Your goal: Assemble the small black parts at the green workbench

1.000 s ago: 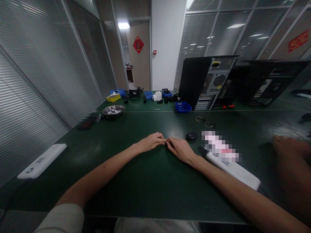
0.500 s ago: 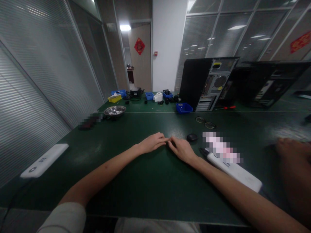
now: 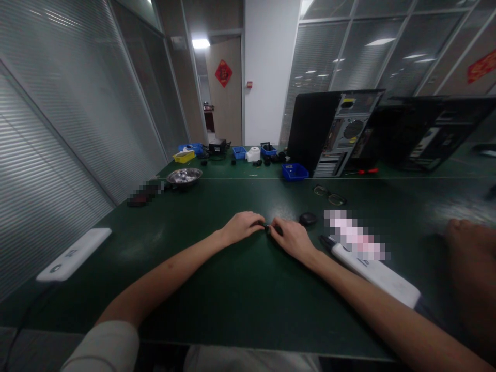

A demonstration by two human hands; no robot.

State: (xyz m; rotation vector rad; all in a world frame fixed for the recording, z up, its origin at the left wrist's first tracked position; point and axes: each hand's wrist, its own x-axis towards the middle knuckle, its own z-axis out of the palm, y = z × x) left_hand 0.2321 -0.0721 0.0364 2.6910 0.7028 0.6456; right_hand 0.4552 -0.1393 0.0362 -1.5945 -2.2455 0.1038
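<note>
Green tabletop [image 3: 225, 299] is carrying the work. One small dark item [image 3: 266, 226] is sitting between the two hands, well in from the near edge. The left hand [image 3: 243, 226] is pinching its left side with bent fingers; the right hand [image 3: 292, 238] is gripping its right side, thumb and forefinger curling round it.

Risk noted: the item is offering little surface to hold, so a slackening pinch or an uneven pull could be sending it onto the tabletop. A black rounded object [image 3: 308, 219] is lying just beside the right hand, toward the far edge; a sideways swing could be knocking it toward the glasses [image 3: 329, 196]. A white device [image 3: 382, 278] is lying alongside the right forearm, exposed to a nudge from it.

Limits of inspection: fingers are covering most of the item, so its shape, and whether it is one piece or two, cannot be determined. Pixelation is masking a pink patch [image 3: 353, 233] beyond the white device. Another person's hand [image 3: 470, 243] is appearing blurred toward the right edge; its grip cannot be told. Contents of the metal bowl [image 3: 185, 183], toward the far-left corner, are remaining indistinct.
</note>
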